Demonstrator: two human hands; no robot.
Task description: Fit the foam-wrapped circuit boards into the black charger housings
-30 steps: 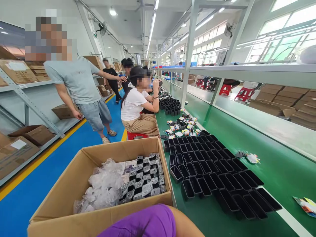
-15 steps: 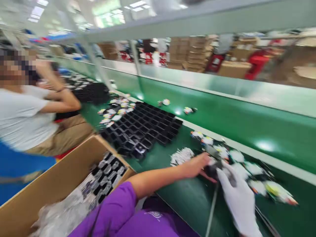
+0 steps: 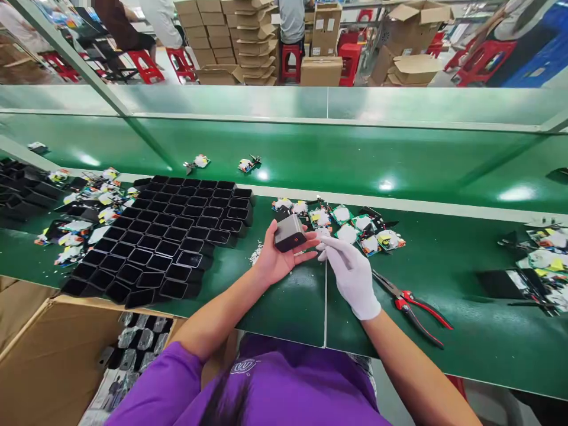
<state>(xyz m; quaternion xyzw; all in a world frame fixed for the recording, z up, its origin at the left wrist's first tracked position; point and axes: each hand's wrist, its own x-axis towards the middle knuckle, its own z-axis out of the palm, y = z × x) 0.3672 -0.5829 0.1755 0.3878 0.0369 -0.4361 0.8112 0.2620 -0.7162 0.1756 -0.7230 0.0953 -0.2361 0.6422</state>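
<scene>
1. A dark grey, rectangular plastic box is held in the bare left hand, between the thumb and the outstretched fingers.
2. The white-gloved right hand is brought up to the left hand's fingertips; whether anything is grasped by it cannot be told.
3. Beneath both hands, a glossy green counter is crossed by a pale seam; farther off, lamp glare is mirrored in its surface.
4. Left of the left hand, black open-topped plastic cases are packed in rows; small white pieces are scattered just beside it.
5. Just beyond the hands, green circuit boards are clustered.
6. Red-handled metal pliers are laid near the right hand, on its right.
7. Well beyond the hands, brown cardboard cartons are stacked near red plastic stools, some occupied by people.
</scene>
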